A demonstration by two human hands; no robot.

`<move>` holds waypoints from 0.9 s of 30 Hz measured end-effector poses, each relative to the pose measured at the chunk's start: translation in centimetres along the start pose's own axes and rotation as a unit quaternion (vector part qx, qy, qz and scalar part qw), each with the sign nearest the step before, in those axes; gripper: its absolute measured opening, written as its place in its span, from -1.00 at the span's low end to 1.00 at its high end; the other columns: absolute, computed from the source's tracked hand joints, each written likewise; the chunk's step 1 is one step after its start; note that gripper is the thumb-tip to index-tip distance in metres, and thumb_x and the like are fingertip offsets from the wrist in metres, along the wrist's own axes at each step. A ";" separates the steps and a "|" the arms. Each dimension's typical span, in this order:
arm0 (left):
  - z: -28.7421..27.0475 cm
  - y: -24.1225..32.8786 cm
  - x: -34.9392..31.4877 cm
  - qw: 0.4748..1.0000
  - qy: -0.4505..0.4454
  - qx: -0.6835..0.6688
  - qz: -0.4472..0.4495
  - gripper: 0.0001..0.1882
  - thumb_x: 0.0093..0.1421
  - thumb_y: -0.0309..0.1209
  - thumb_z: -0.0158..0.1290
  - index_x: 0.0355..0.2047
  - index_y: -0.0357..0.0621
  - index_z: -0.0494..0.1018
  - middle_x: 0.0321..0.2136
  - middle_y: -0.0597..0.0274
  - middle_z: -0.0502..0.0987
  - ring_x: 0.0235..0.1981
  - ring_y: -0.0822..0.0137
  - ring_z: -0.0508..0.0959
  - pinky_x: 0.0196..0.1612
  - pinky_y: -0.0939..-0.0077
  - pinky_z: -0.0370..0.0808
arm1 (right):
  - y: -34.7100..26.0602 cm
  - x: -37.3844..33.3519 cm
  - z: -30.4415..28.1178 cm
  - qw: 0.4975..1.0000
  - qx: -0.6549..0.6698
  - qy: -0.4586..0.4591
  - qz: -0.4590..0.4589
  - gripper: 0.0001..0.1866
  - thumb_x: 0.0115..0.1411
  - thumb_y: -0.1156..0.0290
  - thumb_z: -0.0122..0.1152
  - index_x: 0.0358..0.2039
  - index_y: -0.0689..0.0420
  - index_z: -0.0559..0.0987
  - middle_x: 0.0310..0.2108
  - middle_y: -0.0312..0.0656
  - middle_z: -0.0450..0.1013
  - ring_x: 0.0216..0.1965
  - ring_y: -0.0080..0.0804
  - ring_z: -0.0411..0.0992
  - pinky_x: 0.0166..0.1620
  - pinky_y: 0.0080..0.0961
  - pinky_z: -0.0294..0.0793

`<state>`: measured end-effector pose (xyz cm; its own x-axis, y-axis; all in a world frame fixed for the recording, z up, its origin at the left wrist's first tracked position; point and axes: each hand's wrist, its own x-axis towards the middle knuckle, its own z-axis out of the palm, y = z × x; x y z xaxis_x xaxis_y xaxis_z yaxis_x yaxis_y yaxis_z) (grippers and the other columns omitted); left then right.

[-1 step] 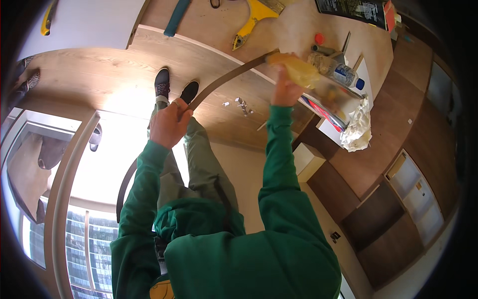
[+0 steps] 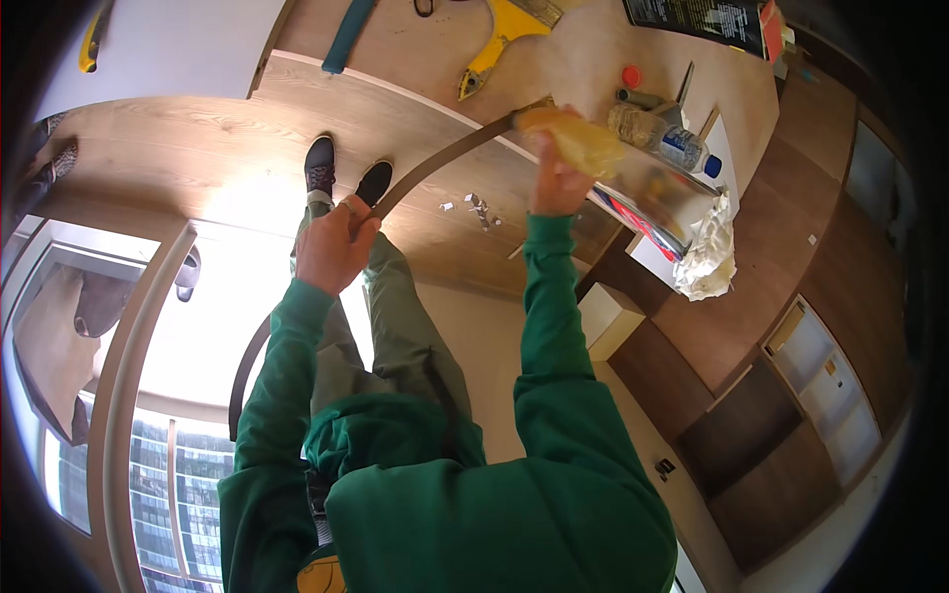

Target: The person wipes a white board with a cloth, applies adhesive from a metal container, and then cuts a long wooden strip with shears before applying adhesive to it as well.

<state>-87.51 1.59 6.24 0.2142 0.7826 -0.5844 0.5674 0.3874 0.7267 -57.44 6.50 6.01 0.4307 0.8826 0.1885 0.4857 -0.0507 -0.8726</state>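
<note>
My left hand (image 2: 336,247) is closed on a long, thin brown strip (image 2: 440,168). The strip arcs up to the right toward the wooden board's edge, and its other end hangs down beside my left forearm. In my raised right hand (image 2: 560,183) is a yellow translucent thing, soft and crumpled like a plastic bag or pouch (image 2: 588,148). Its orange-yellow end lies at the strip's upper end; whether they touch is unclear. Blur and the fingers hide part of it.
On the wooden board (image 2: 425,49) lie a yellow-handled wide scraper (image 2: 502,35), a clear bottle with a blue cap (image 2: 667,143), a red cap (image 2: 631,76) and a black can (image 2: 697,22). Crumpled white paper (image 2: 707,257) sits at the right. Small scraps (image 2: 479,210) litter the floor.
My right hand has shifted slightly left with the yellow thing, and the strip's upper end has moved with it. My left hand stays nearly in place, still on the strip.
</note>
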 end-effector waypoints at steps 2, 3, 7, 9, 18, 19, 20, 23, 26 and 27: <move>-0.2 0.4 0.2 0.999 -0.031 -0.001 -0.035 -0.81 0.22 -0.28 0.14 -0.31 -0.13 0.49 -0.55 0.16 0.59 -0.50 0.15 0.57 -0.35 0.28 0.44 | 0.3 -1.1 0.4 0.998 -0.011 -0.033 -0.060 -0.62 0.17 0.46 0.31 0.00 0.30 0.51 0.01 -0.06 0.49 -0.02 -0.24 0.46 0.12 -0.33 0.39; -0.3 0.6 0.3 0.998 -0.046 -0.002 -0.053 -0.81 0.21 -0.26 0.13 -0.29 -0.11 0.50 -0.51 0.16 0.62 -0.46 0.10 0.60 -0.32 0.23 0.45 | 0.7 -0.5 -0.1 0.998 -0.032 -0.019 -0.054 -0.62 0.17 0.46 0.31 0.00 0.29 0.51 0.02 -0.07 0.48 -0.02 -0.24 0.45 0.12 -0.33 0.38; -0.5 1.0 0.4 0.997 -0.051 0.007 -0.050 -0.81 0.22 -0.27 0.13 -0.29 -0.11 0.50 -0.50 0.15 0.63 -0.45 0.10 0.61 -0.31 0.24 0.45 | 1.6 2.0 -0.8 1.000 0.006 0.015 -0.001 -0.64 0.17 0.46 0.32 -0.02 0.26 0.53 0.03 -0.07 0.48 0.03 -0.23 0.43 0.16 -0.32 0.34; 0.0 0.3 0.5 0.999 -0.036 -0.009 -0.039 -0.81 0.22 -0.26 0.13 -0.29 -0.10 0.50 -0.50 0.16 0.63 -0.46 0.09 0.60 -0.31 0.24 0.45 | 1.2 1.9 -0.4 0.999 0.047 0.007 0.001 -0.66 0.17 0.47 0.31 -0.04 0.26 0.54 0.03 -0.06 0.48 0.04 -0.23 0.42 0.15 -0.32 0.34; -0.4 0.9 0.8 0.997 -0.058 0.007 -0.058 -0.81 0.21 -0.27 0.13 -0.27 -0.11 0.50 -0.48 0.15 0.64 -0.46 0.12 0.61 -0.32 0.24 0.45 | 0.8 1.5 -0.3 0.998 0.048 0.019 0.025 -0.65 0.17 0.48 0.33 -0.04 0.28 0.53 0.04 -0.05 0.47 0.07 -0.27 0.41 0.16 -0.33 0.36; -0.2 0.7 0.8 0.997 -0.050 0.003 -0.053 -0.81 0.21 -0.27 0.13 -0.28 -0.12 0.50 -0.49 0.15 0.63 -0.46 0.13 0.61 -0.32 0.24 0.45 | 0.6 0.5 -0.2 0.999 0.045 0.009 0.018 -0.66 0.17 0.47 0.33 -0.05 0.28 0.54 0.04 -0.04 0.47 0.07 -0.27 0.41 0.16 -0.33 0.36; -0.1 0.4 0.8 0.998 -0.041 -0.002 -0.049 -0.81 0.21 -0.28 0.13 -0.28 -0.12 0.50 -0.49 0.15 0.63 -0.47 0.13 0.61 -0.32 0.25 0.45 | 0.6 0.0 -0.2 0.999 0.042 -0.001 0.012 -0.66 0.16 0.47 0.34 -0.06 0.28 0.54 0.04 -0.04 0.47 0.06 -0.27 0.41 0.16 -0.32 0.37; -0.3 0.7 0.9 0.997 -0.055 0.005 -0.063 -0.81 0.21 -0.28 0.13 -0.29 -0.12 0.51 -0.49 0.15 0.63 -0.46 0.12 0.61 -0.32 0.24 0.45 | 1.5 0.5 -1.2 1.000 -0.009 -0.004 -0.021 -0.67 0.16 0.46 0.33 -0.08 0.27 0.56 0.04 -0.03 0.47 0.05 -0.24 0.42 0.15 -0.31 0.37; -0.3 0.9 0.9 0.996 -0.061 0.002 -0.062 -0.81 0.22 -0.27 0.13 -0.29 -0.12 0.51 -0.49 0.14 0.63 -0.45 0.10 0.61 -0.31 0.23 0.45 | 1.8 1.9 -2.2 0.999 0.007 0.027 0.027 -0.67 0.15 0.45 0.34 -0.07 0.25 0.56 0.03 -0.03 0.48 0.04 -0.19 0.42 0.17 -0.28 0.34; -0.3 0.9 0.9 0.997 -0.058 -0.002 -0.056 -0.81 0.22 -0.27 0.13 -0.30 -0.12 0.51 -0.49 0.13 0.63 -0.44 0.09 0.61 -0.31 0.23 0.45 | 1.8 1.4 -1.9 1.000 -0.001 0.016 0.010 -0.67 0.15 0.45 0.34 -0.07 0.26 0.56 0.03 -0.03 0.48 0.04 -0.19 0.42 0.17 -0.28 0.34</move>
<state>-87.03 2.79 6.45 0.2407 0.6723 -0.7000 0.5897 0.4715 0.6557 -54.52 6.75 5.58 0.4654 0.8655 0.1850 0.4777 -0.0697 -0.8758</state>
